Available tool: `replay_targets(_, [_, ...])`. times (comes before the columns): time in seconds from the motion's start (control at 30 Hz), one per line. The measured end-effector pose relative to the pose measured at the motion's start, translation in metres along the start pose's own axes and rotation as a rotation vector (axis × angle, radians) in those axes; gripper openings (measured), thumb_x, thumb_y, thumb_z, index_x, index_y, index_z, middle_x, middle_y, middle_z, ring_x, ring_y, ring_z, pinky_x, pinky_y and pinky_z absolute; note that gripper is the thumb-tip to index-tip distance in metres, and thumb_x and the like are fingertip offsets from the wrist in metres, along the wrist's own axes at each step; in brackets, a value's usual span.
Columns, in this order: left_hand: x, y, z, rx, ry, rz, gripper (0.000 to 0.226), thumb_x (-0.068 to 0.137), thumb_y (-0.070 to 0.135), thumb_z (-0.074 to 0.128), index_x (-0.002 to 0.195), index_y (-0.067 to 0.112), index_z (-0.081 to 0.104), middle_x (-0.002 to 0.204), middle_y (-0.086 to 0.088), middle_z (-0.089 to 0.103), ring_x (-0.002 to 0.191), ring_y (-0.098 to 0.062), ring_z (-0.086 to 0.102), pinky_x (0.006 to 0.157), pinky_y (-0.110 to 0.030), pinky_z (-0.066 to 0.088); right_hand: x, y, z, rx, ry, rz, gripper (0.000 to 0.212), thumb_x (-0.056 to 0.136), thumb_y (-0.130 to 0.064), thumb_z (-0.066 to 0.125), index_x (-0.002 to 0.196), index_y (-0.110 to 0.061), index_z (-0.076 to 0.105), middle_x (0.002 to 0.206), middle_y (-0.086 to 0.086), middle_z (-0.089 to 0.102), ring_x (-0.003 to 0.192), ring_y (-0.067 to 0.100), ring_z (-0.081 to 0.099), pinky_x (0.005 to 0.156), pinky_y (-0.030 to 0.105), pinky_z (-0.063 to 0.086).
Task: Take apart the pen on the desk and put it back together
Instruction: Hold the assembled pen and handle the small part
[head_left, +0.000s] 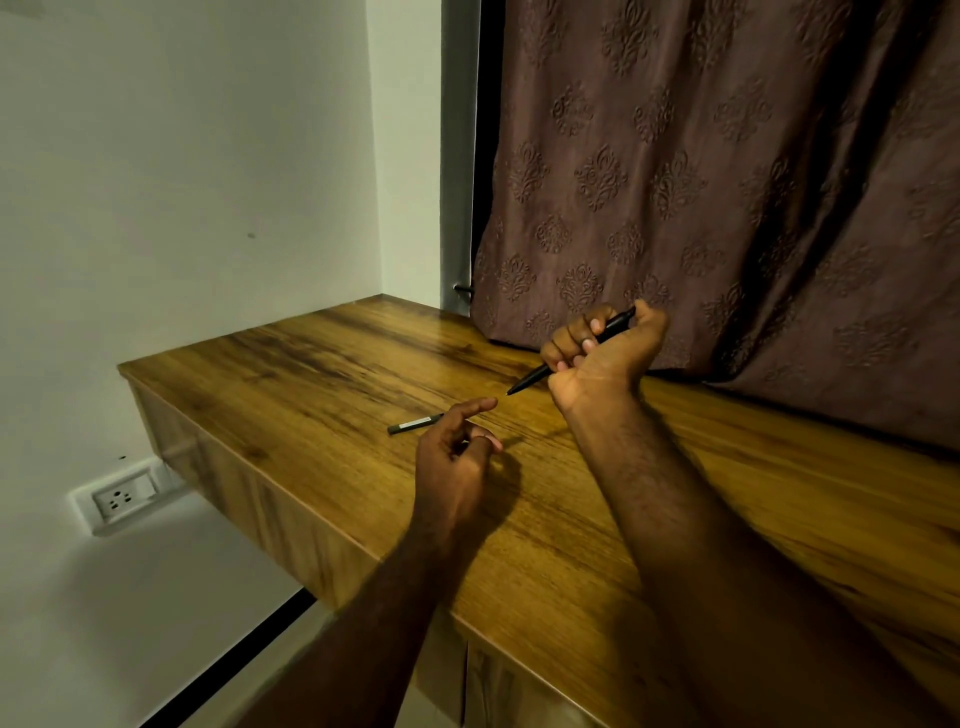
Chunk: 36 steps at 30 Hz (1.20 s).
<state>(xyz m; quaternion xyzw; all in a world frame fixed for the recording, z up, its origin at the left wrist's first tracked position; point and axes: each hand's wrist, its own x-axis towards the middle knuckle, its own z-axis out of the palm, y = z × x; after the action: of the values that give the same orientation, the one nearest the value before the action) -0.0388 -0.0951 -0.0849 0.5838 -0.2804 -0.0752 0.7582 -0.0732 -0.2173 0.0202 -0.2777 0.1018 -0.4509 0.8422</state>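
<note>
Right hand (605, 345) grips the black pen (532, 376), tip slanting down-left toward the loose, empty left hand (457, 452), nearest the grey pen part (415, 423) lying crosswise on the table (311, 364).

Bare left hand (453, 457) and right hand (605, 358) (forearms (670, 499) hairy, bare).

Dim, warm light is falling from about 10 o'clock, brightening the pale wall (182, 156) and laying a soft sheen on the desk (363, 338) towards 12 o'clock. The left hand (454, 457) is casting a dark shadow on the wood towards 3 o'clock. The curtain (727, 156) folds are sinking into gloom at 3 o'clock. The forearms (374, 623) at 6 o'clock are going dark and slightly soft. The wide lens is bending and tilting straight lines near the edges.
</note>
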Motion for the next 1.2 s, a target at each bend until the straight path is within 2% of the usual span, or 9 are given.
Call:
replay_targets(0.3, [0.004, -0.0054, -0.0011, 0.054, 0.009, 0.022, 0.042, 0.089, -0.009, 0.047, 0.114, 0.019, 0.066, 0.077, -0.01, 0.064, 0.054, 0.0, 0.052, 0.048, -0.012, 0.04, 0.0006, 0.0001, -0.0003, -0.03, -0.006, 0.005, 0.045, 0.083, -0.046, 0.032, 0.049, -0.016, 0.034, 0.04, -0.003, 0.022, 0.038, 0.015, 0.013, 0.044, 0.019, 0.014])
replay_targets(0.9, [-0.001, 0.0035, 0.0009, 0.003, -0.008, 0.013, 0.039, 0.091, -0.012, 0.044, 0.117, 0.008, 0.063, 0.079, -0.015, 0.06, 0.047, 0.004, 0.052, 0.043, -0.01, 0.041, -0.0007, 0.0014, 0.0003, -0.006, -0.009, -0.007, 0.043, 0.084, -0.044, 0.031, 0.051, -0.017, 0.033, 0.041, -0.002, 0.021, 0.038, 0.015, 0.012, 0.043, 0.019, 0.014])
replay_targets(1.2, [0.0015, 0.0021, 0.0003, 0.019, 0.005, 0.011, 0.041, 0.089, -0.014, 0.042, 0.115, 0.009, 0.064, 0.077, -0.016, 0.06, 0.048, 0.002, 0.05, 0.044, -0.01, 0.04, 0.0007, 0.0018, 0.0011, -0.014, -0.003, 0.016, 0.044, 0.084, -0.046, 0.033, 0.051, -0.017, 0.033, 0.041, -0.002, 0.021, 0.038, 0.015, 0.012, 0.044, 0.019, 0.014])
